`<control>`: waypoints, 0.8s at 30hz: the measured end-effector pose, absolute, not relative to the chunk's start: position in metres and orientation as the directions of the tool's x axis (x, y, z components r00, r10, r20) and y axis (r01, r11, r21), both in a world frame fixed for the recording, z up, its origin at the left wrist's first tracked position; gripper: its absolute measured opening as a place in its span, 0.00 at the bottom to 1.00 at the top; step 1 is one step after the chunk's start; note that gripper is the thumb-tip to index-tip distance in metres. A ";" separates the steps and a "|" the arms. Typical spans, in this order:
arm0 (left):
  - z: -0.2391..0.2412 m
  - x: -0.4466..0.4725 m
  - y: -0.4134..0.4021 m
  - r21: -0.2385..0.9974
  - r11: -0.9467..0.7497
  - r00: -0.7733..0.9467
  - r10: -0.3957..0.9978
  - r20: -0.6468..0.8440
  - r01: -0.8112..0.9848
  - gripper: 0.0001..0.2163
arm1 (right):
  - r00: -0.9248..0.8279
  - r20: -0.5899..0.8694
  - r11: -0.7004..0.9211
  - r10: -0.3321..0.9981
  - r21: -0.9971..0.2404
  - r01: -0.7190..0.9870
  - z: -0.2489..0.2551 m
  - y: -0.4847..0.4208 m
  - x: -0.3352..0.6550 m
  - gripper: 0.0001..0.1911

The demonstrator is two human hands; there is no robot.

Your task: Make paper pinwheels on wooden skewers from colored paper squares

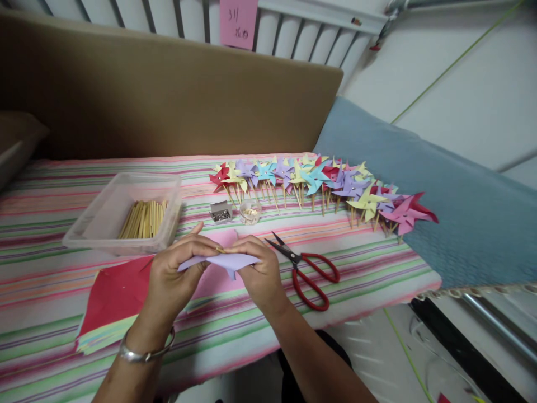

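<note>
Sign: we find one pink paper note point(238, 22), at twelve o'clock, at the top edge of our view.
Stands on: the white slatted rail point(319, 12) behind the brown board point(168, 106).
First line: we read "311", handwritten in dark pen.
Second line: just below, at six o'clock of the number, two small handwritten marks; we cannot make them out.

We see red-handled scissors point(297, 262) on a cloth point(369, 263) striped pink, green and white. Left of the scissors is light purple paper point(229, 261); behind them, pinwheels point(314, 179) are red, yellow, blue, purple.
</note>
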State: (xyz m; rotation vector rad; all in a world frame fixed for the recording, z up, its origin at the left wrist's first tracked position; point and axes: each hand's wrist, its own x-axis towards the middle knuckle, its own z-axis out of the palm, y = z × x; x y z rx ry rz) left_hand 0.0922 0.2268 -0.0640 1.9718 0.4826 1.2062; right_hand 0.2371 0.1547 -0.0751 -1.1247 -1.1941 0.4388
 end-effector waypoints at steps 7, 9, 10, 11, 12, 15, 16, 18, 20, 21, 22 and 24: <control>-0.065 0.093 0.227 0.813 -0.579 0.467 0.706 0.532 -0.051 0.06 | 0.365 0.501 0.406 0.785 -0.860 0.308 -0.076 0.155 0.237 0.14; -0.066 0.094 0.227 0.839 -0.542 0.465 0.730 0.502 -0.055 0.06 | 0.370 0.491 0.396 0.788 -0.866 0.306 -0.076 0.155 0.237 0.15; -0.066 0.094 0.227 0.850 -0.524 0.465 0.739 0.487 -0.058 0.06 | 0.371 0.481 0.387 0.794 -0.871 0.302 -0.077 0.156 0.237 0.15; -0.066 0.094 0.227 0.861 -0.505 0.466 0.748 0.472 -0.061 0.05 | 0.367 0.468 0.375 0.804 -0.878 0.298 -0.077 0.156 0.238 0.15; -0.066 0.094 0.227 0.873 -0.483 0.465 0.760 0.455 -0.065 0.05 | 0.362 0.449 0.356 0.817 -0.886 0.295 -0.077 0.156 0.239 0.15; -0.067 0.093 0.228 0.915 -0.396 0.425 0.817 0.390 -0.078 0.02 | 0.354 0.377 0.281 0.856 -0.914 0.293 -0.077 0.157 0.244 0.11; -0.066 0.093 0.229 0.930 -0.359 0.401 0.842 0.362 -0.086 0.02 | 0.357 0.352 0.255 0.865 -0.922 0.291 -0.078 0.158 0.246 0.10; -0.066 0.092 0.230 0.957 -0.266 0.351 0.890 0.290 -0.115 0.03 | 0.363 0.305 0.204 0.880 -0.935 0.290 -0.079 0.159 0.249 0.07; -0.065 0.092 0.232 0.974 -0.166 0.311 0.928 0.207 -0.154 0.05 | 0.361 0.270 0.166 0.892 -0.941 0.294 -0.081 0.159 0.251 0.07; -0.065 0.092 0.233 0.977 -0.123 0.294 0.940 0.171 -0.174 0.06 | 0.354 0.260 0.156 0.898 -0.942 0.298 -0.082 0.159 0.251 0.07; -0.065 0.092 0.233 0.977 -0.089 0.280 0.949 0.142 -0.194 0.07 | 0.347 0.256 0.151 0.902 -0.942 0.300 -0.083 0.159 0.251 0.08; -0.066 0.093 0.234 0.970 -0.042 0.260 0.960 0.107 -0.241 0.09 | 0.339 0.260 0.158 0.904 -0.941 0.300 -0.083 0.159 0.250 0.08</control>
